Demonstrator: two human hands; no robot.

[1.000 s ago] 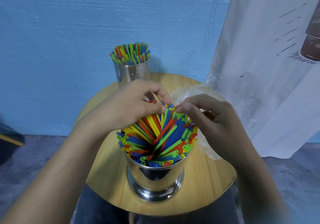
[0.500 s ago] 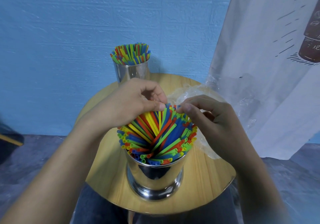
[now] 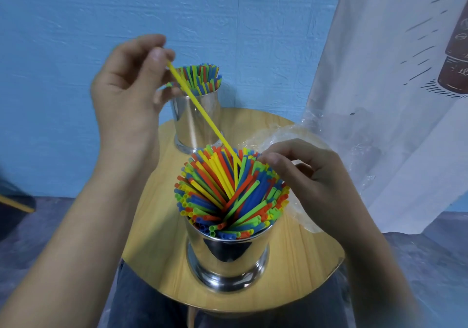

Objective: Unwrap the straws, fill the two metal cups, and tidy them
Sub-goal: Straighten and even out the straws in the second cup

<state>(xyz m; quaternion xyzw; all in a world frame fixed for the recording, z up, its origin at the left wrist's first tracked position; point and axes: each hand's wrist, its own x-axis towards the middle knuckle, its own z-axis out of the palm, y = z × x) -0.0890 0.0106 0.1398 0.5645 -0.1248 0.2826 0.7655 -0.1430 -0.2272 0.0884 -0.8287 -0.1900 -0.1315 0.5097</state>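
Note:
The near metal cup (image 3: 228, 256) stands on the round wooden table (image 3: 298, 259), packed with coloured straws (image 3: 228, 196) that fan out in a swirl. My left hand (image 3: 126, 92) is raised above the table and pinches the top of a yellow straw (image 3: 202, 111), whose lower end is still among the near cup's straws. My right hand (image 3: 309, 175) sits at the cup's right rim, fingers curled, thumb touching the straw tips. The far metal cup (image 3: 195, 122), also full of straws, stands at the table's back, partly behind my left hand.
Crumpled clear plastic wrap (image 3: 283, 137) lies on the table to the right, under my right hand. A white printed cloth (image 3: 392, 99) hangs at the right. Behind the table is a blue wall (image 3: 76, 23). My lap shows below the table's front edge.
My left hand has risen up and to the left, drawing a yellow straw out of the near cup. My right hand has stayed at the cup's right rim.

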